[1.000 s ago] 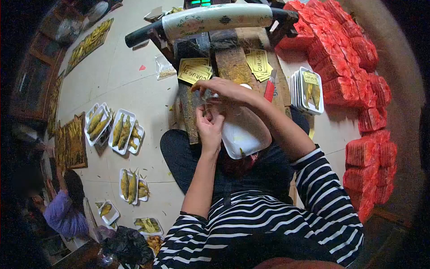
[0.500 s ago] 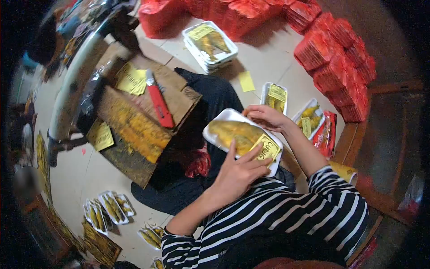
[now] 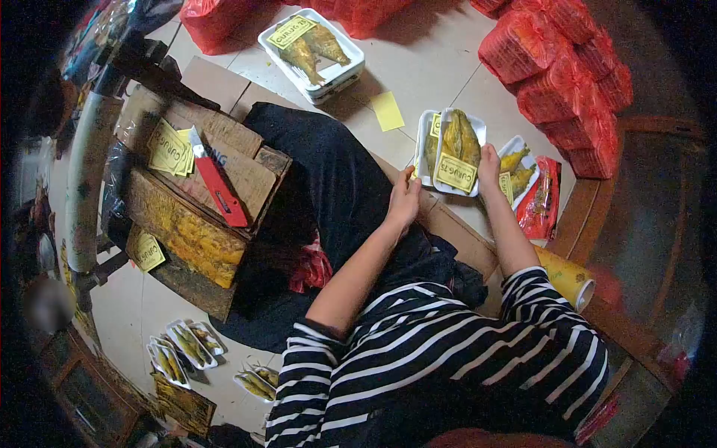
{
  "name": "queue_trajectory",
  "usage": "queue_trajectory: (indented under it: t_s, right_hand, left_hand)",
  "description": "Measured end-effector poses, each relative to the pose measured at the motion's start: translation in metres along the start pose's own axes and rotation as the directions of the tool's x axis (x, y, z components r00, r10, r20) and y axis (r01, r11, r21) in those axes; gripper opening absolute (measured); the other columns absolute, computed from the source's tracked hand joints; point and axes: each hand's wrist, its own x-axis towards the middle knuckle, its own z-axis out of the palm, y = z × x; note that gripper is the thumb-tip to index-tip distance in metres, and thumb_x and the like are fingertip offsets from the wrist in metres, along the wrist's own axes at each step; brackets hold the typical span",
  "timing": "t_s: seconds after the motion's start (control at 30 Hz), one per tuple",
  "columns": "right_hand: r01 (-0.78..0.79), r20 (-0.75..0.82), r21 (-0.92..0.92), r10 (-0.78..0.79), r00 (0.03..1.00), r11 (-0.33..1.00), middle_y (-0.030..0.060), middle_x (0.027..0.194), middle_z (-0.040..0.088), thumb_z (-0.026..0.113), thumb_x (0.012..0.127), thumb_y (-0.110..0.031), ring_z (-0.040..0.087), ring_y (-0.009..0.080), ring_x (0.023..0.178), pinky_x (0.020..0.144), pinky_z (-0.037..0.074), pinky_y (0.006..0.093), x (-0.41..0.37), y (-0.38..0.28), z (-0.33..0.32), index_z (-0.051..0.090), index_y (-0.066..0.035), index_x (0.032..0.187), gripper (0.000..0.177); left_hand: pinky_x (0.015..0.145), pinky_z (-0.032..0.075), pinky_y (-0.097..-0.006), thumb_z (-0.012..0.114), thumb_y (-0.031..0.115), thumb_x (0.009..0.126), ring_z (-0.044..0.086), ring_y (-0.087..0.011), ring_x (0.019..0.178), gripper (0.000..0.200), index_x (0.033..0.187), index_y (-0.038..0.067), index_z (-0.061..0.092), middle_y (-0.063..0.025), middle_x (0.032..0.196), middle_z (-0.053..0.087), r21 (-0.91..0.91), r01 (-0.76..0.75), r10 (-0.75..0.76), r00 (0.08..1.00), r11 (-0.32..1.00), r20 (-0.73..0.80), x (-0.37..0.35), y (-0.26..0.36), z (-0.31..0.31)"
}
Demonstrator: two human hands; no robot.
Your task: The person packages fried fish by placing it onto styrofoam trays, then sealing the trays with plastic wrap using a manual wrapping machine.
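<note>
A wrapped white foam tray of yellowish fish (image 3: 460,131) with a yellow "CURUG 75" label lies over part of a second fish tray (image 3: 426,142). My right hand (image 3: 489,170) grips the upper tray by its right edge. At the lower left corner of the second tray, my left hand (image 3: 404,196) has its fingers closed against the rim; the fingertips are partly hidden. Just right of my right hand lies another labelled fish tray (image 3: 517,168), beside a red packet (image 3: 541,201).
A stack of fish trays (image 3: 314,60) and a yellow paper slip (image 3: 388,111) lie on the tiles. Red bagged stacks (image 3: 556,89) stand behind. At left, a red cutter knife (image 3: 218,183) and labels (image 3: 170,149) rest on cardboard (image 3: 231,168). Small fish trays (image 3: 190,343) sit lower left.
The labelled fish tray has moved from above my lap, forward and right, onto the tray on the floor. Both hands have gone with it, and the camera view has shifted.
</note>
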Motion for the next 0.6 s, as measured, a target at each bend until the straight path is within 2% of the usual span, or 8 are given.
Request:
queue_trajectory:
  t_s: [0.07, 0.13, 0.23, 0.27, 0.37, 0.47, 0.57, 0.6]
  right_hand:
    - [0.042, -0.026, -0.069, -0.044, 0.999, 0.997, 0.0050, 0.078, 0.055, 0.041, 0.090, -0.018, 0.048, 0.0128, 0.074, 0.069, 0.041, 0.0271, 0.008, -0.003, 0.009, 0.054, -0.001, 0.092, 0.021]
    - [0.095, -0.040, -0.149, -0.102, 0.994, 0.984, 0.0068, 0.080, 0.056, 0.041, 0.090, -0.016, 0.049, 0.0134, 0.073, 0.069, 0.041, 0.0278, 0.002, -0.017, 0.019, 0.054, 0.001, 0.096, 0.022]
    - [0.037, 0.018, -0.117, -0.035, 0.999, 0.992, 0.0078, 0.081, 0.057, 0.041, 0.090, -0.016, 0.050, 0.0144, 0.074, 0.070, 0.041, 0.0282, 0.001, -0.020, 0.026, 0.054, 0.001, 0.097, 0.022]
    - [0.057, -0.010, -0.197, -0.060, 0.998, 0.979, 0.0090, 0.081, 0.058, 0.041, 0.090, -0.015, 0.050, 0.0149, 0.073, 0.070, 0.042, 0.0289, 0.000, -0.020, 0.028, 0.055, 0.001, 0.096, 0.022]
    - [0.009, -0.032, -0.197, -0.016, 0.999, 0.980, 0.0103, 0.083, 0.059, 0.040, 0.090, -0.015, 0.052, 0.0155, 0.075, 0.071, 0.042, 0.0293, 0.000, -0.018, 0.029, 0.055, 0.001, 0.099, 0.023]
    - [0.042, -0.039, -0.218, -0.051, 0.998, 0.975, 0.0115, 0.086, 0.061, 0.040, 0.089, -0.014, 0.054, 0.0172, 0.077, 0.072, 0.043, 0.0302, 0.000, -0.017, 0.029, 0.055, 0.000, 0.105, 0.026]
    - [0.031, -0.045, -0.221, -0.042, 0.998, 0.975, 0.0123, 0.085, 0.061, 0.040, 0.090, -0.016, 0.056, 0.0191, 0.076, 0.071, 0.043, 0.0311, -0.003, -0.019, 0.030, 0.055, 0.000, 0.105, 0.027]
    - [0.022, -0.040, -0.203, -0.031, 0.999, 0.979, 0.0126, 0.084, 0.061, 0.040, 0.090, -0.017, 0.056, 0.0196, 0.076, 0.072, 0.043, 0.0310, -0.001, -0.015, 0.030, 0.055, 0.000, 0.104, 0.027]
  left_hand:
    - [0.093, 0.035, -0.0307, 0.046, 0.018, 0.088, 0.046, -0.0227, 0.111, 0.041, 0.122, -0.003, 0.041, -0.0169, 0.119, 0.049, 0.030, 0.131, -0.129, 0.990, 0.991, -0.065, 0.008, -0.001, 0.006]
    - [0.091, 0.036, -0.0311, 0.044, 0.020, 0.088, 0.047, -0.0241, 0.109, 0.038, 0.120, -0.002, 0.044, -0.0180, 0.117, 0.050, 0.078, 0.169, -0.160, 0.981, 0.982, -0.111, 0.026, -0.025, 0.010]
    - [0.088, 0.038, -0.0326, 0.044, 0.021, 0.088, 0.050, -0.0270, 0.105, 0.034, 0.114, 0.000, 0.049, -0.0199, 0.112, 0.053, 0.200, 0.208, -0.177, 0.970, 0.957, -0.165, 0.031, -0.023, 0.013]
    - [0.087, 0.039, -0.0332, 0.044, 0.022, 0.088, 0.051, -0.0281, 0.104, 0.033, 0.112, 0.001, 0.051, -0.0206, 0.110, 0.054, 0.251, 0.216, -0.175, 0.968, 0.943, -0.178, 0.032, -0.020, 0.013]
    - [0.083, 0.042, -0.0351, 0.045, 0.026, 0.087, 0.055, -0.0306, 0.096, 0.032, 0.108, 0.003, 0.054, -0.0214, 0.102, 0.058, 0.297, 0.197, -0.141, 0.970, 0.935, -0.198, 0.040, -0.027, 0.016]
    - [0.078, 0.044, -0.0354, 0.049, 0.028, 0.085, 0.059, -0.0291, 0.087, 0.034, 0.106, 0.002, 0.055, -0.0191, 0.094, 0.061, 0.284, 0.135, -0.072, 0.972, 0.949, -0.223, 0.044, -0.036, 0.019]
    - [0.075, 0.046, -0.0352, 0.052, 0.030, 0.083, 0.060, -0.0275, 0.084, 0.036, 0.106, 0.002, 0.055, -0.0178, 0.092, 0.061, 0.252, 0.142, -0.094, 0.976, 0.957, -0.196, 0.046, -0.038, 0.021]
    - [0.075, 0.046, -0.0350, 0.053, 0.030, 0.083, 0.060, -0.0271, 0.082, 0.036, 0.106, 0.003, 0.055, -0.0175, 0.091, 0.061, 0.291, 0.133, -0.081, 0.979, 0.947, -0.187, 0.046, -0.038, 0.022]
